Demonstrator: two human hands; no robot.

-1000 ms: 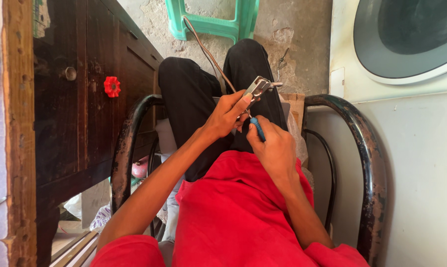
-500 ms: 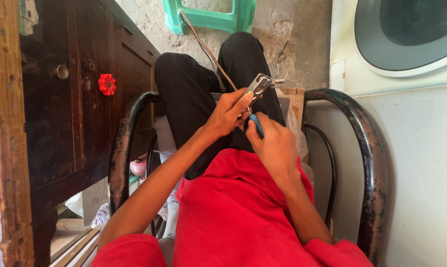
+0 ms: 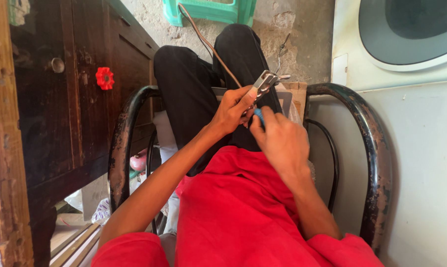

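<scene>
I sit in a chair, in a red shirt and black trousers. My left hand grips a small metal part with prongs, held up over my lap. A thin brown cable runs from it toward the far wall. My right hand is closed around a blue-handled tool, whose tip meets the metal part just below my left fingers. Most of the tool is hidden inside my fist.
Black, worn metal armrests curve on both sides of me. A dark wooden cabinet with a red knob stands to the left. A white appliance with a round door is on the right, and a green plastic stool is ahead.
Both hands stay together over my lap with little shift. The view has drifted slightly, so the cabinet and its red knob sit a little further left.
</scene>
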